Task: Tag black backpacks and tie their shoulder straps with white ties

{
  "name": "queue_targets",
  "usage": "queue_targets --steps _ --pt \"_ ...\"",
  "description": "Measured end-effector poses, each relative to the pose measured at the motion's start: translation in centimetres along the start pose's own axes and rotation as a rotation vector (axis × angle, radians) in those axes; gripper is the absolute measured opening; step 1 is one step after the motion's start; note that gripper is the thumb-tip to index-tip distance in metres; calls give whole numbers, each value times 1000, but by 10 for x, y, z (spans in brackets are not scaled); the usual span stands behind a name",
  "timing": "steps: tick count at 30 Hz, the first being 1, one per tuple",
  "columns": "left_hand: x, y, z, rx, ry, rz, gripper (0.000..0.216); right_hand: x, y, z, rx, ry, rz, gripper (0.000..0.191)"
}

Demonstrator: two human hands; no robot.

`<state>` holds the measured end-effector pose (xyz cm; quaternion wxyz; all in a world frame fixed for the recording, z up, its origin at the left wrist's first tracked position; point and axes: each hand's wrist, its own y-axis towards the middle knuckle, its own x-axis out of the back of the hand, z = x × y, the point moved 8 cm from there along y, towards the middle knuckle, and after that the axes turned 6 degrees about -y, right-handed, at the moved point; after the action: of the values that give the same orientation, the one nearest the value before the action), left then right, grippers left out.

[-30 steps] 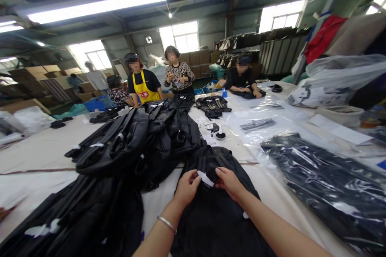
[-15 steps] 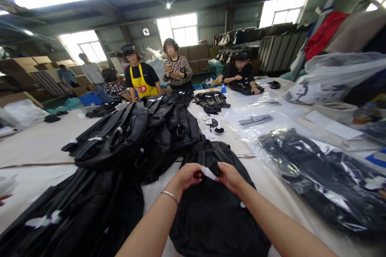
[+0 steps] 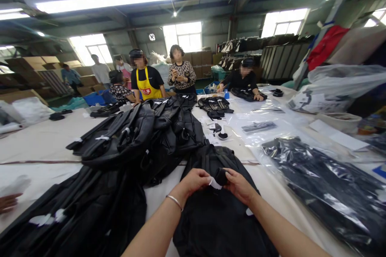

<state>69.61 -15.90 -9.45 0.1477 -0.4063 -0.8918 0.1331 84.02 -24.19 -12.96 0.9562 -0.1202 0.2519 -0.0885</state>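
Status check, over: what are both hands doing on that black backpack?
Left hand pinching white tag. Right hand pinching black tab beside it. Black backpack lying on table. Pile of backpacks close on left.

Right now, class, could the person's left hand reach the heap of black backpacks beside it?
Probably yes: the heap lies beside the left hand, nothing between, though that hand pinches a white tag.

Tag [image 3: 214,184] now curls under bunched strap end [image 3: 221,176]
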Motion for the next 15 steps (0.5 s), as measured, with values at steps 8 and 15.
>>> queue_targets --steps 8,15 --pt "-15 -61 -44 -437 478 -339 21 0 10 -10 21 -56 -191 31" --pt "-74 -119 -24 -727 884 -184 16 23 9 7 97 -15 -340 29"
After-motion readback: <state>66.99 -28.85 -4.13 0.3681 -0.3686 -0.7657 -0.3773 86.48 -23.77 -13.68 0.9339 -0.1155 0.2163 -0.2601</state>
